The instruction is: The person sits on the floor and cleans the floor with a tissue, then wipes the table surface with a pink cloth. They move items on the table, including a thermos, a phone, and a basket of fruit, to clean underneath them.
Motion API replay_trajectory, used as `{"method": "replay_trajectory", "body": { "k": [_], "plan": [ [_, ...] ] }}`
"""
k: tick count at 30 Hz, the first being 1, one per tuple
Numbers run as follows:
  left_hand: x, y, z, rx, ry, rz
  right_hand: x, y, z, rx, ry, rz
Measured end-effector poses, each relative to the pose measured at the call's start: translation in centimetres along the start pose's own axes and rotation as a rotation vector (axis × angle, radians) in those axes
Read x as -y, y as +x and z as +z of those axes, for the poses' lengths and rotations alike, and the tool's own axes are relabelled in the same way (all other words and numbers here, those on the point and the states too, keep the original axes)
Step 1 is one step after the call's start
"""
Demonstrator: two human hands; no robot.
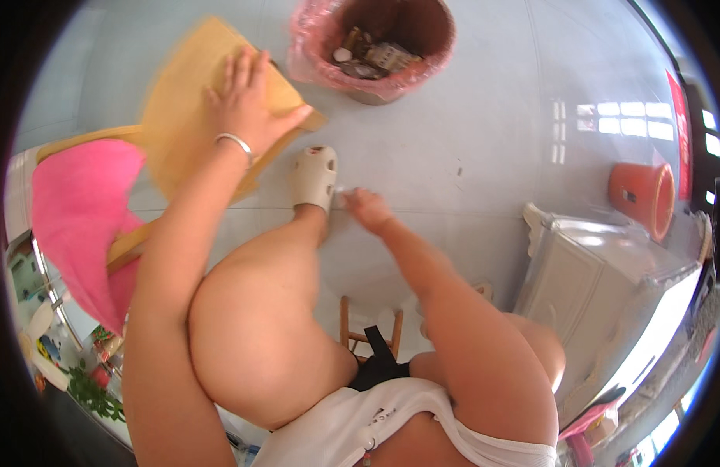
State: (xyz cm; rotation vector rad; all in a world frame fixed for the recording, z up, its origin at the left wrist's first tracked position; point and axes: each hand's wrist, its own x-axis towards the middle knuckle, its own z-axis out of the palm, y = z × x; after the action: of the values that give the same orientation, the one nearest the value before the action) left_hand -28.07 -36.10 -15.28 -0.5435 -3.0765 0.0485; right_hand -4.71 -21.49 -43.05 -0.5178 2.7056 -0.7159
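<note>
My left hand (247, 109) lies flat with fingers spread on the yellow wooden seat of a chair (173, 105), at the upper left; a silver bracelet (235, 142) is on that wrist. A pink cloth (79, 210) drapes over the chair's back. My right hand (366, 210) is in mid-air over the floor, right of the beige clog (314, 175) on my left foot. Its fingers are closed on something small and whitish (342, 194), too blurred to name.
A bin (434, 35) lined with a pink bag and holding rubbish stands at the top. At the right are a white cabinet (566, 272) and an orange bucket (629, 187). A small wooden stool (344, 319) shows beneath me. Grey tile floor (484, 140) lies between.
</note>
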Motion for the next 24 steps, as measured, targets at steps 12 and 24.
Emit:
{"method": "replay_trajectory", "body": {
  "k": [12, 24],
  "plan": [
    [0.8, -1.4, -1.4, 0.138, -0.246, -0.019, -13.1, -6.0, -5.7, -0.163, 0.099, 0.766],
    [-1.1, 1.1, -0.7, 0.039, -0.233, 0.071, -26.2, 1.4, -1.4, 0.002, -0.288, 0.4]
  ]
}}
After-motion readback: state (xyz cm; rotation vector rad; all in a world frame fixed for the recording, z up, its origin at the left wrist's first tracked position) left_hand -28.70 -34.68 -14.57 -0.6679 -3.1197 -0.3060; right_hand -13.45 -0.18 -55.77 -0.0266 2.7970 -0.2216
